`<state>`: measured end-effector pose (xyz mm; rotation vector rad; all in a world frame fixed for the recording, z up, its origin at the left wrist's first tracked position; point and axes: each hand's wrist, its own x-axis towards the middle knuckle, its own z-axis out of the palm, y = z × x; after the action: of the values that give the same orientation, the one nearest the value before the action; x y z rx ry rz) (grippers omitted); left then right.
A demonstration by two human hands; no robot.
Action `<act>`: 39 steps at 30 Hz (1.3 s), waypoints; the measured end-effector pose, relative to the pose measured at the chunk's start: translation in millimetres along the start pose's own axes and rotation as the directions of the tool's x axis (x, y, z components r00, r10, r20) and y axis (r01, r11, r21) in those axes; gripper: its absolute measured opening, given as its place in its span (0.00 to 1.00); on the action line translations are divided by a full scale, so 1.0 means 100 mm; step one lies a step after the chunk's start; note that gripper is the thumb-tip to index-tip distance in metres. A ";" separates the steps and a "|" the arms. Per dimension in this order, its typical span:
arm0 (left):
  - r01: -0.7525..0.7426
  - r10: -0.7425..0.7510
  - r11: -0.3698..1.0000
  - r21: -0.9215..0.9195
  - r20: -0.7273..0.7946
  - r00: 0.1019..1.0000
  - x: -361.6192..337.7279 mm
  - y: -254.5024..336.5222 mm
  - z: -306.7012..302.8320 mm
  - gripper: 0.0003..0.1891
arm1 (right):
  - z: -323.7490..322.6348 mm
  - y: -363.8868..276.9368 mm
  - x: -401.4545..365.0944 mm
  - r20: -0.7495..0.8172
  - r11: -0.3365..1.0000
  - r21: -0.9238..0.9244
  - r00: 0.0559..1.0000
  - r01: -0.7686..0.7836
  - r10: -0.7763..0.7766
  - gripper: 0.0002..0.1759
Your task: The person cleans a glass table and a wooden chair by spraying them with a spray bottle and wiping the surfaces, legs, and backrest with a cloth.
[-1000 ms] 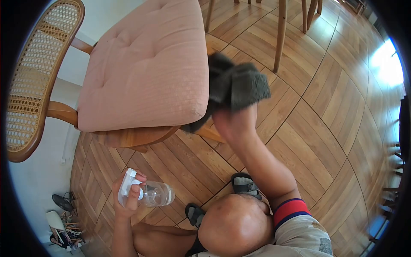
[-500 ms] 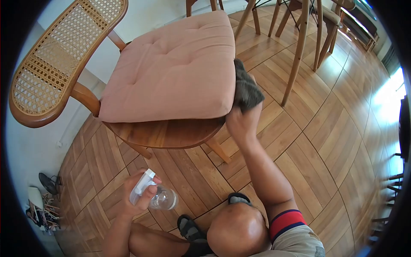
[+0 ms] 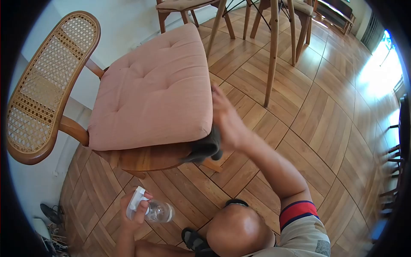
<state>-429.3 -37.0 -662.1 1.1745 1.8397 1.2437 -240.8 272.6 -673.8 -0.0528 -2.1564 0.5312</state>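
A clear spray bottle (image 3: 161, 212) with a white trigger head is gripped in my left hand (image 3: 136, 213), low in front of the chair. My right hand (image 3: 225, 121) is at the chair's right front corner, pressing a dark cloth (image 3: 206, 147) against the seat edge. Part of that cloth is blurred, and some of my fingers are hidden behind the seat. On the wooden chair (image 3: 141, 157) lies a pink tufted cushion (image 3: 154, 94), which overhangs the seat's rim. The chair's curved backrest (image 3: 51, 85) has woven cane.
Table legs (image 3: 272, 60) and another cushioned chair (image 3: 184, 5) stand at the back. A white wall (image 3: 124, 25) runs behind the chair. Shoes (image 3: 52, 213) lie at the lower left. My knee (image 3: 239, 231) is bent below the seat, over the wood-patterned floor (image 3: 317, 128).
My right hand has moved the cloth from the seat's right side toward its front corner. The spray bottle stays in my left hand, and the view has shifted slightly.
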 end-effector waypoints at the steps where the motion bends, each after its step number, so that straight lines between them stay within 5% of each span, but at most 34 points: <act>1: -0.002 0.002 1.000 -0.002 -0.007 1.000 -0.01 -0.03 0.00 0.20 | 0.00 0.21 0.01 0.037 0.993 -0.097 0.996 -0.072 0.076 0.28; 5: -0.023 0.023 1.000 0.009 -0.024 0.999 -0.02 -0.06 0.00 0.20 | -0.02 0.78 0.32 0.104 0.949 -0.180 0.954 -0.261 0.282 0.31; 11: -0.005 0.006 1.000 0.028 -0.010 1.000 0.04 -0.12 -0.03 0.20 | 0.07 1.89 0.97 0.311 0.949 -0.272 0.918 -0.162 0.246 0.37; 13: 0.006 -0.007 1.000 0.031 0.008 1.000 0.10 -0.13 -0.02 0.20 | 0.03 1.90 1.22 0.345 0.930 -0.081 0.865 -0.359 0.364 0.36; 22: 0.102 -0.103 0.994 0.042 0.031 0.994 0.22 -0.27 -0.07 0.20 | 0.19 2.57 1.76 0.292 0.794 0.077 0.775 -0.603 0.560 0.33; 28: 0.087 -0.086 0.994 0.063 -0.017 0.996 0.20 -0.24 -0.10 0.23 | 0.22 2.48 1.35 0.147 0.624 0.373 0.708 -0.686 0.691 0.31; 30: 0.109 -0.106 0.993 0.055 -0.060 0.993 0.12 -0.23 -0.11 0.23 | 0.19 1.93 1.05 -0.028 0.567 0.644 0.725 -0.514 0.688 0.26; 32: 0.141 -0.135 0.989 0.035 -0.129 0.982 0.03 -0.23 -0.10 0.24 | 0.15 1.70 0.85 0.129 0.268 0.764 0.546 -0.587 0.828 0.23; 33: 0.158 -0.167 0.985 -0.063 -0.184 0.969 0.04 -0.22 -0.05 0.25 | 0.10 1.54 0.81 0.128 0.244 0.752 0.499 -0.612 0.857 0.22; 35: 0.152 -0.196 0.972 -0.177 -0.270 0.943 0.06 -0.14 0.00 0.26 | 0.12 1.57 0.73 0.136 0.254 0.733 0.502 -0.631 0.854 0.23; 36: 0.127 -0.198 0.958 -0.259 -0.275 0.941 0.11 -0.09 0.03 0.27 | 0.14 1.67 0.71 0.089 0.389 0.627 0.558 -0.675 0.825 0.26; 39: 0.096 -0.257 0.883 -0.460 -0.301 0.918 0.20 -0.09 0.03 0.27 | 0.20 1.69 0.61 0.035 0.385 0.657 0.536 -0.648 0.843 0.25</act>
<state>-438.1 -19.2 -671.4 0.5420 1.7287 1.7298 -319.0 432.4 -703.7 -0.7747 -1.4256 1.6359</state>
